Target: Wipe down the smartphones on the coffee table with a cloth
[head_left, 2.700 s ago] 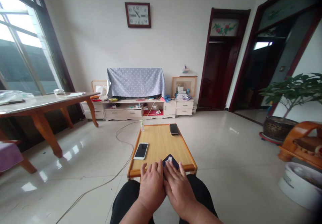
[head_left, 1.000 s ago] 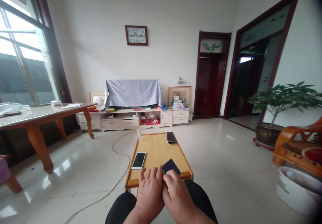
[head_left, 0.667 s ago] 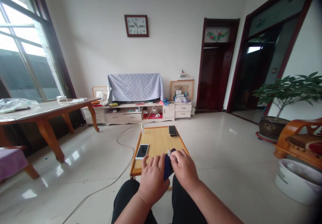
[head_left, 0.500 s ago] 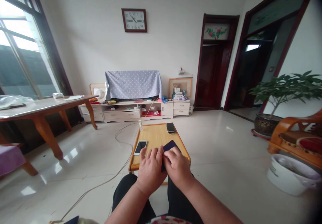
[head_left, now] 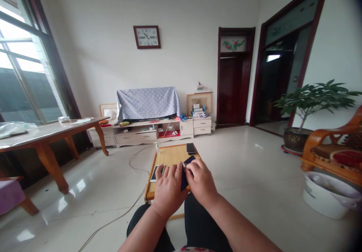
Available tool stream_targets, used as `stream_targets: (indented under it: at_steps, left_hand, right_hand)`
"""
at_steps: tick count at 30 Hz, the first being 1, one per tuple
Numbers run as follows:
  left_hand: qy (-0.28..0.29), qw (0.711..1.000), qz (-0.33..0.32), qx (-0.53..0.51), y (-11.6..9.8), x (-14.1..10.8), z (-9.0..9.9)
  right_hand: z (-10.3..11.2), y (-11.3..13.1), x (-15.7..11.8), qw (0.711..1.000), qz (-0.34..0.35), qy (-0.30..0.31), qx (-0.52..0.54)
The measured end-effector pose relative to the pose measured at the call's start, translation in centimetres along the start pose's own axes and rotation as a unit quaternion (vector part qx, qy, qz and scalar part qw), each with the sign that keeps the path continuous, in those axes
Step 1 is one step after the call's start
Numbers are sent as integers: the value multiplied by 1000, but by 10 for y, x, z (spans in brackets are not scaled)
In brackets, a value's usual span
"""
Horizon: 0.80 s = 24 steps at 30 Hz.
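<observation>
A flat, dark blue rectangular thing [head_left: 183,181] with a straight edge is held over the near side of a small wooden table; its exact kind I cannot make out. My left hand [head_left: 169,186] lies palm down along its left side, fingers forward and close together, thumb hidden. From the right, my right hand [head_left: 201,178] grips it with bent fingers and thumb near the top edge. Something small and pale shows by the right fingertips. Left of my left hand, a white phone [head_left: 154,176] with a dark screen rests partly covered by the fingers.
On the low wooden table [head_left: 172,154] stand a pump bottle [head_left: 157,148] and, at the far right corner, a black phone [head_left: 190,148]. A cable [head_left: 118,207] runs along the floor at left. A white bucket [head_left: 322,197] and a wooden chair [head_left: 316,142] are at right.
The camera view has tilted up slightly and turned a little right. My right hand has shifted slightly on the dark blue thing, and more of that thing shows between my hands.
</observation>
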State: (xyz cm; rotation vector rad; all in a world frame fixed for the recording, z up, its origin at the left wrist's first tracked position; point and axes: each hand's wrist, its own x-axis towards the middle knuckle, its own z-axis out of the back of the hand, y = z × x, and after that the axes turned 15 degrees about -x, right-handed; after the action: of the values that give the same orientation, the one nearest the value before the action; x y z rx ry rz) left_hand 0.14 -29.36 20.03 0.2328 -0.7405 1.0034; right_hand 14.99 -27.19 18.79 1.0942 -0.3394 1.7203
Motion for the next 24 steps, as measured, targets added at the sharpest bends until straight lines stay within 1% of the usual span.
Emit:
stream_targets:
  at_steps: [5, 7, 10, 13, 14, 15, 17, 19, 20, 22, 24]
  left_hand:
    - [-1, 1000, -3, 6, -4, 9, 3]
    - [-7, 1000, -5, 8, -4, 13, 3]
    - [-18, 1000, -2, 14, -2, 21, 3]
    - [-46, 999, -2, 22, 1, 25, 5]
    - [-58, 998, -3, 23, 2, 24, 5]
    - [-70, 997, -2, 24, 3, 23, 6]
    - [-72, 997, -9, 15, 5, 20, 5]
    - [-61, 998, -11, 5, 7, 16, 2]
    - [-64, 998, -9, 2, 8, 15, -1]
    - [-68, 998, -12, -7, 12, 13, -8]
    - [-82, 996, -13, -12, 18, 13, -15]
  right_hand:
    - [1, -31, 26, 998, -40, -54, -5]
    - [2, -36, 33, 996, -56, -68, -6]
    - [4, -25, 31, 997, -40, -64, -7]
    - [5, -3, 21, 999, 14, -37, 1]
    - [4, 2, 18, 999, 34, -26, 6]
    - [4, 5, 17, 999, 40, -25, 7]
    - [3, 2, 20, 999, 17, -44, 6]
    - [1, -7, 27, 997, -28, -77, 11]
    - [-1, -11, 30, 995, -45, -87, 16]
    - [-8, -13, 32, 995, -54, -79, 25]
    - [-20, -6, 27, 998, -40, -38, 25]
